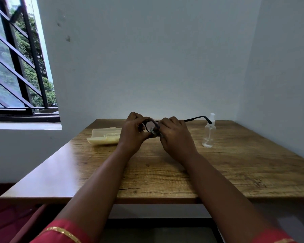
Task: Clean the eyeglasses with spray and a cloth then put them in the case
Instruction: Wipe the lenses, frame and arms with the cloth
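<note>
Left hand [132, 131] and right hand [174, 134] both gripping black glasses [150, 126] above the table [165, 172], small cloth [154, 132] pinched between them, open case [104, 136] at 9 o'clock, spray bottle [208, 132] at 3 o'clock

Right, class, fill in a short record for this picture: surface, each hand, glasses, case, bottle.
surface: wooden table
left hand: grips the eyeglasses at the frame
right hand: holds the eyeglasses with a small pale cloth
eyeglasses: dark frame, held above the table, one temple sticking out to the right
case: pale, lying open, left of the hands
spray bottle: clear, upright, right of the hands
</note>
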